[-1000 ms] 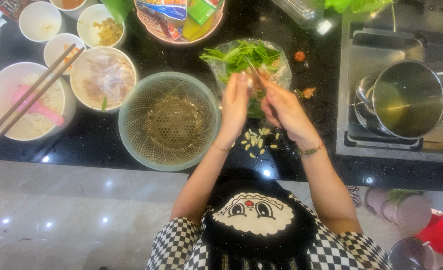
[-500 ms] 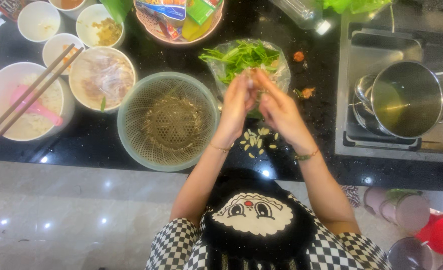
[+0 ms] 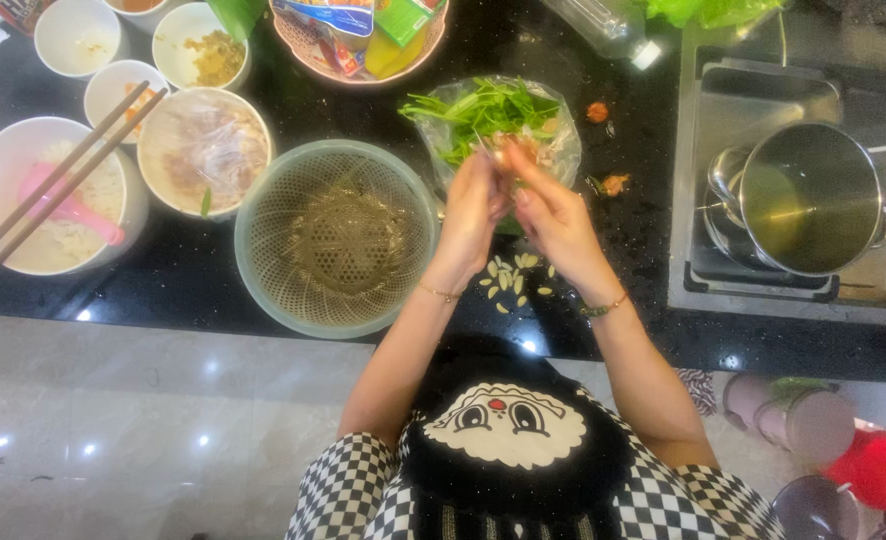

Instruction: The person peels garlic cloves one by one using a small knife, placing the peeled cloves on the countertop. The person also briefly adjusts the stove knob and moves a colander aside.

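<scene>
Black polished stone makes the counter (image 3: 193, 290), and going from its left end there is a big white bowl of rice (image 3: 33, 200) with a pink spoon and a pair of chopsticks (image 3: 58, 185) laid across it, then a bowl of pale shredded meat (image 3: 203, 150), then a green plastic colander (image 3: 335, 237) standing with little or nothing in it. Just right of the colander the left hand (image 3: 475, 205) and the right hand (image 3: 553, 215) meet, fingers curled and pinched together on something small that looks like a stem from the bag of green herbs (image 3: 493, 120) lying just beyond them; what exactly sits between the fingertips is too small to tell. Pale trimmings (image 3: 511, 280) lie scattered on the counter under the wrists. Judging by that, the picking of the herbs is under way, and the next move calls for a clean pinch to part leaf from stalk. Farthest right, a steel pot (image 3: 811, 200) sits on the stove
</scene>
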